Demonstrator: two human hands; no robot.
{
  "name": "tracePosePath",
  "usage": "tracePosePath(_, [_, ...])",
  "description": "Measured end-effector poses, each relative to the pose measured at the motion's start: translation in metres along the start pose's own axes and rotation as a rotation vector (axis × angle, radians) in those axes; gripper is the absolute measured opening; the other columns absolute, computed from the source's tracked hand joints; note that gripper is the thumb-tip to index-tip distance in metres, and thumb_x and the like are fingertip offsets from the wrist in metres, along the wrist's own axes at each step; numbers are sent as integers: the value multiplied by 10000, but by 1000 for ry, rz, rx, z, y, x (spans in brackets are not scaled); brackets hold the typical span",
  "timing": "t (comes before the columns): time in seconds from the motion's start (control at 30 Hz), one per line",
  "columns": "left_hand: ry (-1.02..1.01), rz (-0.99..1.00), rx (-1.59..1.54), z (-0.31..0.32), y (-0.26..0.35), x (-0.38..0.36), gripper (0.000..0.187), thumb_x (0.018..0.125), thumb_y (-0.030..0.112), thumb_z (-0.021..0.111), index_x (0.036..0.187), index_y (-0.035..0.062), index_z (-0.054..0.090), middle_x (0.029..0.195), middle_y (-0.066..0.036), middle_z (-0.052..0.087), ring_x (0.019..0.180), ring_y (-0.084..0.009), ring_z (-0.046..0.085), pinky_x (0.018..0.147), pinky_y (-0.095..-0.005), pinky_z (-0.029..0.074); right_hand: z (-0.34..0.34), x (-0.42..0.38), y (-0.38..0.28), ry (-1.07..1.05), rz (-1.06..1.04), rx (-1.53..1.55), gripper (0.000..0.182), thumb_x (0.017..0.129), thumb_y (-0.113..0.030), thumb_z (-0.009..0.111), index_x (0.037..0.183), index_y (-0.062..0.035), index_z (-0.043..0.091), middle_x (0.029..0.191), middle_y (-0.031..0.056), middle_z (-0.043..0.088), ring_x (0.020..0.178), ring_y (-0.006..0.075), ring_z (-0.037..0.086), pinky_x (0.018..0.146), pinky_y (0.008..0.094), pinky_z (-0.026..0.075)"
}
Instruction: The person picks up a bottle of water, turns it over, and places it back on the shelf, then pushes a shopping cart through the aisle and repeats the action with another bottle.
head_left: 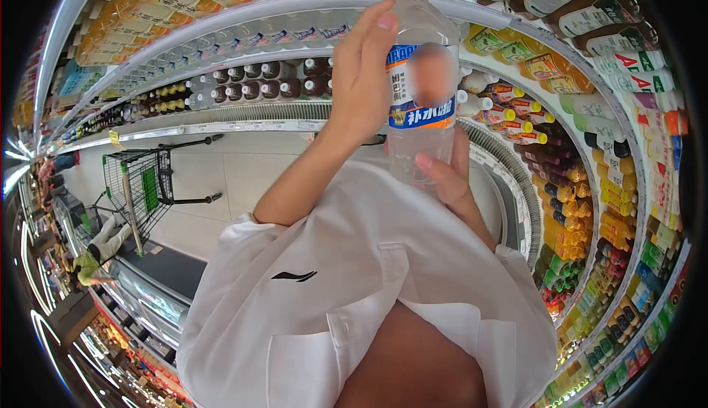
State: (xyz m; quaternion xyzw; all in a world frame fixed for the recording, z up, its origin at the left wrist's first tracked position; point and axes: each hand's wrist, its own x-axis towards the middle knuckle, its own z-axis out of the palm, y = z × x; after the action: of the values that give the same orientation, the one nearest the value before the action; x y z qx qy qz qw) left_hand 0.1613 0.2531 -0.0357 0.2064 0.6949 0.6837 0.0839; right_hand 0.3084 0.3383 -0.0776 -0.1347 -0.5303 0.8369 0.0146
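A clear plastic bottle [419,143] with a white cap and a blue and orange label stands upright in front of my chest. Its label is partly covered by a blurred oval patch. My right hand [448,176] grips it low down, with the thumb on the front near the base and fingers partly hidden behind. On the bottle's left side lies my left hand [360,76], its fingers stretched upward along the side towards the cap. The left thumb is not visible.
Curved store shelves [243,117] with rows of drinks arch around the front and right. Behind the left arm, a shopping cart [140,187] with green parts is on the pale floor [199,168]. Farther left, another person [90,264] in green leans by a glass-sided case [151,297].
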Motion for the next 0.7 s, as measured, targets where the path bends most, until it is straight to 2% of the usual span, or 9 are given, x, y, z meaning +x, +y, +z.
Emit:
tracePosePath(0.37, [21,-25,-56,2,2,-3,396,999,253,449,1212,-59,569,752,1,498,723,-71,415,639,-242,351,1,0,1,-4,-57,21,665,742,-260,666,1264,89,448,1038,232,666,944,289,684,840,383,544])
tracePosePath(0.43, [24,-19,-68,3,1,-3,391,997,244,447,1210,-61,568,752,2,499,721,-70,417,638,-240,352,-1,-1,1,-22,-9,120,631,737,-203,702,1276,43,484,1115,110,638,1016,162,613,895,296,470])
tracePosePath(0.7, [36,-6,-78,4,2,-3,384,988,223,444,1207,-65,568,750,1,505,708,-70,421,634,-239,354,-5,0,5,-42,-3,110,637,733,-230,712,1269,35,490,1108,105,640,990,150,612,851,276,476])
